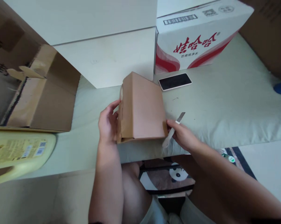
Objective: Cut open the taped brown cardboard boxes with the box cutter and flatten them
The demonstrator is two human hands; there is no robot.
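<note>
A small brown cardboard box (147,109) is held between a person's two hands over a pale green cloth (224,105), in front of me. The left hand (106,123) curls against its left side, how tightly I cannot tell; the right hand (183,133), at the near right corner, has its grip pinching a utility knife (169,138), blade bared. Beyond, a phone (175,81) lies before a red-and-white carton (189,59).

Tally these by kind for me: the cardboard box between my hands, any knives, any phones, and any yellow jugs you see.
Cardboard box between the left hand and right hand: 1
Utility knife, in the right hand: 1
Smartphone: 1
Yellow jug: 1
Total: 4
</note>
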